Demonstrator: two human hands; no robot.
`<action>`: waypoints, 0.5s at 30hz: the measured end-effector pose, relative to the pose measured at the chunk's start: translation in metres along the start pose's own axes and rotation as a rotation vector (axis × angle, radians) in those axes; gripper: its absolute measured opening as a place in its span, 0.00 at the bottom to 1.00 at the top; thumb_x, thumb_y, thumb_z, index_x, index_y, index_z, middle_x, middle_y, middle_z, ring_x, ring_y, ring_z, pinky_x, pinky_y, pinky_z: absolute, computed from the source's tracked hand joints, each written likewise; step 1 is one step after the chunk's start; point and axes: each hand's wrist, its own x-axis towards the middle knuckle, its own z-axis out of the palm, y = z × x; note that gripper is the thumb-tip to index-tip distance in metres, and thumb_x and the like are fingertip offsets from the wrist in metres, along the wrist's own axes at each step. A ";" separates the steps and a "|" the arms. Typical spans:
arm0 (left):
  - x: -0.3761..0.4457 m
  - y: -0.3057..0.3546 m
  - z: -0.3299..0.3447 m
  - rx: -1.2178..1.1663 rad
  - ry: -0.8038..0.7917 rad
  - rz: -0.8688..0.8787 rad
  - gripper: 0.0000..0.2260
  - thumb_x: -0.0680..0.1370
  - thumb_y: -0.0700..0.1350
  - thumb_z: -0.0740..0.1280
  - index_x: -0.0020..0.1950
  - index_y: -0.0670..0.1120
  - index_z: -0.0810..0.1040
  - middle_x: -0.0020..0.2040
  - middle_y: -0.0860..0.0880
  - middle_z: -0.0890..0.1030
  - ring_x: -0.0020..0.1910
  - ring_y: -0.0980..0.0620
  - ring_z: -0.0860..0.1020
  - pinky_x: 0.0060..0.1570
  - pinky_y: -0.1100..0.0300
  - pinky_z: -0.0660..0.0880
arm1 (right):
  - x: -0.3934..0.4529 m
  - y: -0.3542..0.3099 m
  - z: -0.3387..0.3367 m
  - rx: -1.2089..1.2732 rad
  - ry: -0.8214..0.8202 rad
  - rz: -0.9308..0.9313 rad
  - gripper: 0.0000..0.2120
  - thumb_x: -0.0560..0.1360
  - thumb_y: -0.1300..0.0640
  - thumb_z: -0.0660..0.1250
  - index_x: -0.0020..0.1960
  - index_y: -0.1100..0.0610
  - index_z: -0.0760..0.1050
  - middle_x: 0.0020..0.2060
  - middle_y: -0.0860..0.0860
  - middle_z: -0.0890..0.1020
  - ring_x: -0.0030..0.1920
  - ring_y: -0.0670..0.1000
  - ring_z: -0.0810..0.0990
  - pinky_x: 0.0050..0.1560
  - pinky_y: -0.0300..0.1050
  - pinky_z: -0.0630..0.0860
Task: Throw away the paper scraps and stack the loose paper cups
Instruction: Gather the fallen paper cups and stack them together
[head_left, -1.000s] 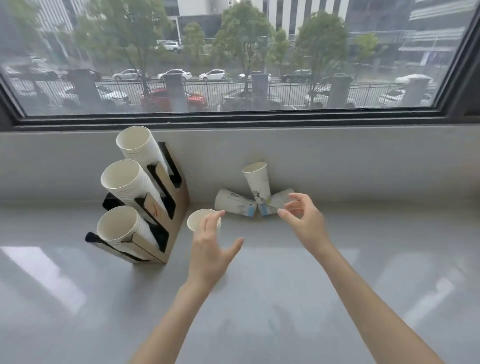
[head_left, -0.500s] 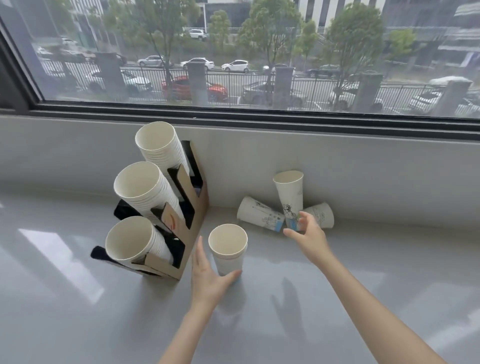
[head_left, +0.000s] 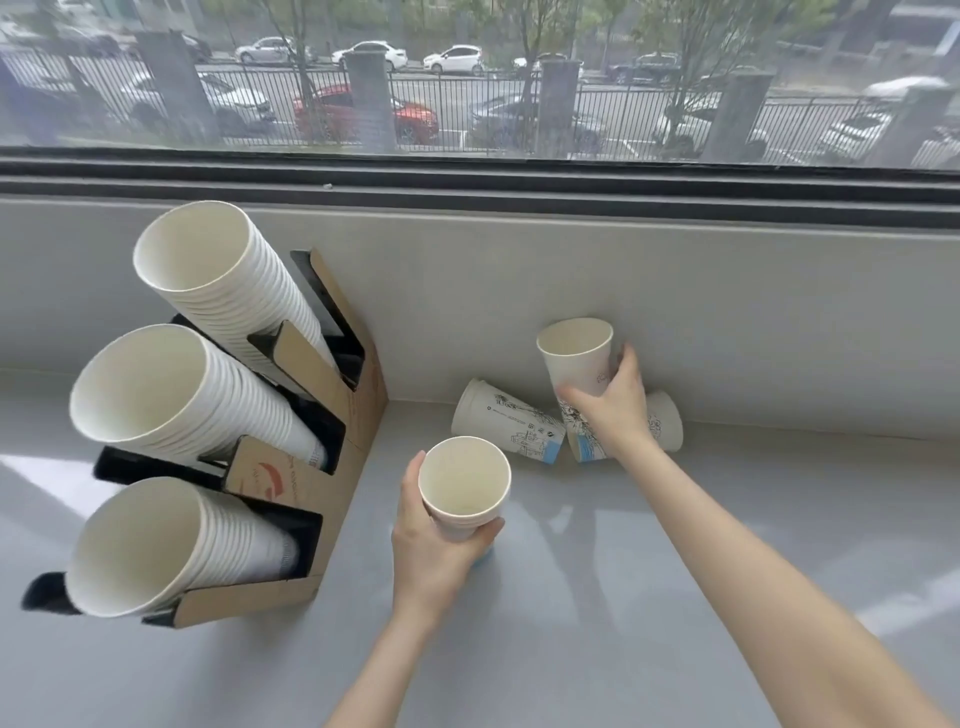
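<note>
My left hand (head_left: 434, 545) is wrapped around an upright white paper cup (head_left: 464, 483) standing on the grey sill, open mouth up. My right hand (head_left: 613, 402) grips a second upright printed paper cup (head_left: 576, 364) that stands close to the back wall. To its left a printed cup (head_left: 498, 421) lies on its side, blue base toward me. Another cup (head_left: 667, 423) lies on its side behind my right hand, partly hidden. No paper scraps show in this view.
A cardboard cup dispenser (head_left: 317, 467) stands at the left, holding three slanted stacks of white cups (head_left: 208, 291). The grey wall (head_left: 727, 312) and the window frame rise behind the cups. The grey sill (head_left: 649, 597) stretches to the right and toward me.
My right hand moved forward and closed around the standing printed cup. My left hand closed around the near cup. The camera came closer and lower.
</note>
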 end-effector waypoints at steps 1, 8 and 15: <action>0.001 0.000 0.002 0.002 0.000 0.007 0.42 0.59 0.42 0.79 0.67 0.55 0.62 0.61 0.56 0.75 0.60 0.53 0.73 0.58 0.59 0.70 | 0.004 0.000 0.003 0.004 0.005 -0.001 0.46 0.62 0.52 0.75 0.72 0.58 0.53 0.69 0.57 0.67 0.70 0.58 0.64 0.68 0.56 0.65; 0.002 -0.006 0.001 -0.018 -0.016 0.006 0.41 0.60 0.42 0.79 0.67 0.57 0.62 0.59 0.63 0.74 0.56 0.64 0.72 0.54 0.71 0.70 | -0.010 -0.022 0.006 0.123 0.079 -0.023 0.31 0.61 0.54 0.76 0.60 0.55 0.68 0.53 0.49 0.77 0.55 0.52 0.75 0.52 0.46 0.71; 0.002 -0.003 0.000 -0.016 -0.026 -0.003 0.41 0.58 0.48 0.78 0.67 0.59 0.61 0.56 0.67 0.74 0.53 0.62 0.75 0.47 0.78 0.70 | -0.079 -0.066 -0.003 0.587 -0.282 -0.160 0.28 0.59 0.60 0.77 0.56 0.50 0.71 0.53 0.50 0.81 0.51 0.45 0.81 0.52 0.42 0.80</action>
